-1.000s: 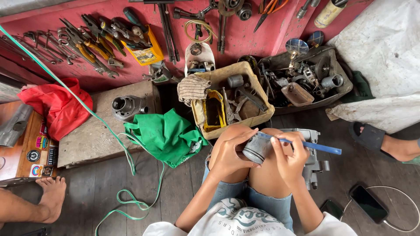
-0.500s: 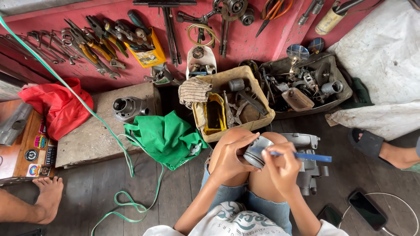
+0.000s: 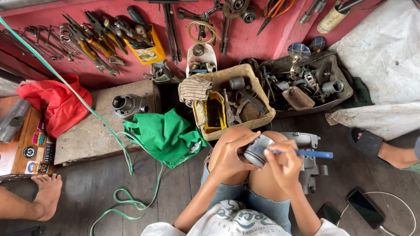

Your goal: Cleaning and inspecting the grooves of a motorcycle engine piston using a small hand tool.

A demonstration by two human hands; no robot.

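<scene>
Brush (image 3: 306, 153) shifted — piston (image 3: 258, 150) between both hands.

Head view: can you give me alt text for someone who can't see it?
Seen from above, a seated person's left hand holds a grey metal piston over their knees while the right hand works on it with a blue-handled tool. Ahead are a cardboard box of parts, a green cloth and tools along a red wall.
</scene>
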